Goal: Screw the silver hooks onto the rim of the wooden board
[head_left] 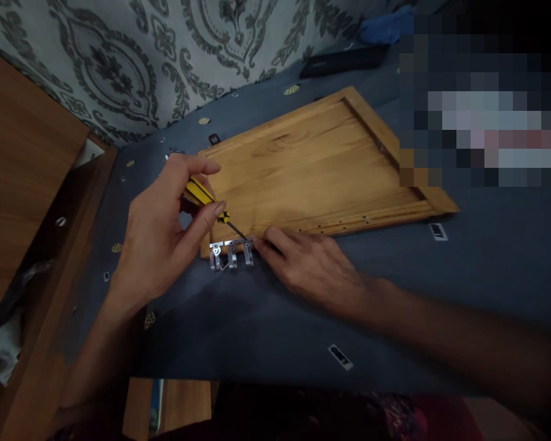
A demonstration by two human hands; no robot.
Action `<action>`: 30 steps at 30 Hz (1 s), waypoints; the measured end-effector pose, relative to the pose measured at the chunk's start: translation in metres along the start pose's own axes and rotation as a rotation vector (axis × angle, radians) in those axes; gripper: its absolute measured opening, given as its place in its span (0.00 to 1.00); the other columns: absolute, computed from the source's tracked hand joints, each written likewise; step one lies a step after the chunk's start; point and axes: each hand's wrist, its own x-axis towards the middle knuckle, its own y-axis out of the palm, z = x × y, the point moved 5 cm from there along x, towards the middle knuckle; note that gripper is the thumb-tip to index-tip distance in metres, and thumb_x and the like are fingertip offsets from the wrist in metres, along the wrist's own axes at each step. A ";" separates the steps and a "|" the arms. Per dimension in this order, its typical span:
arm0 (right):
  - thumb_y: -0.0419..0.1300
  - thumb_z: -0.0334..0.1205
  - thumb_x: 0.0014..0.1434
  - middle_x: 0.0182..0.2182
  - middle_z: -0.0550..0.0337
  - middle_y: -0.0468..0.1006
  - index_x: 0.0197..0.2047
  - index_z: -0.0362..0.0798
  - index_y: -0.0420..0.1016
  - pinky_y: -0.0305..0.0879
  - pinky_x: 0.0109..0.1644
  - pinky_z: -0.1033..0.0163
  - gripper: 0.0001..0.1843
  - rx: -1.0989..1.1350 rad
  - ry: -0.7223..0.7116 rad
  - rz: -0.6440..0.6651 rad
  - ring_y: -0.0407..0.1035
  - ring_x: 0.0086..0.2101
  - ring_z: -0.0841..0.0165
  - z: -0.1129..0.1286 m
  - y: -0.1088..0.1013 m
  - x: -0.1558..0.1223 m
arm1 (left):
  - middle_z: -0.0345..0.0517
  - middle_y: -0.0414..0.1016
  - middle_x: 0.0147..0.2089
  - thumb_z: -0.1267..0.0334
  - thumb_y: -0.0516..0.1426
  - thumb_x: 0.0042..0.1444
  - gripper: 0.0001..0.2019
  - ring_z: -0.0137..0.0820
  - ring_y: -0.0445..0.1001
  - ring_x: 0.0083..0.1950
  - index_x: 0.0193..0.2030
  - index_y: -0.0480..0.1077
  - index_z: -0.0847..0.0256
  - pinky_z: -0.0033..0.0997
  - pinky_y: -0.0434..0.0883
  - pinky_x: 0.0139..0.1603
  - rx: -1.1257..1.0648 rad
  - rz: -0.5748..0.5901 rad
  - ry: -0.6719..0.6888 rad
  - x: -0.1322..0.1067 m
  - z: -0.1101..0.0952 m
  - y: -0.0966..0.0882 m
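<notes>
Our L hand [165,223] is up, wrist bent, thumb + fingers pinching a yellow-and-black screwdriver [201,191], tip at the rightmost of 3 silver metal hooks [248,254], nr corner of a framed light-brown wooden panel [298,165] on blue-grey printed cloth [275,343]. Our R hand [310,266] is palm-down, fingertips bunched by that hook; can't tell if gripping. Far L, brown wooden recess [30,373] w/ crumpled whitish stuff [4,349].

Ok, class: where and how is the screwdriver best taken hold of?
Probably by its thick yellow handle, where the left grip holds it, coming from the picture's left. The thin shaft slants down and rightward to the metal fittings at the edge of the wooden panel, so that end is best kept clear.
</notes>
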 end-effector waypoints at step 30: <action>0.55 0.27 0.64 0.37 0.52 0.77 0.51 0.40 0.75 0.52 0.27 0.61 0.14 0.006 -0.001 0.030 0.70 0.33 0.66 0.000 -0.002 0.002 | 0.37 0.72 0.34 0.56 0.59 0.64 0.14 0.31 0.74 0.29 0.55 0.67 0.50 0.32 0.68 0.24 0.114 0.036 -0.010 -0.001 -0.002 -0.002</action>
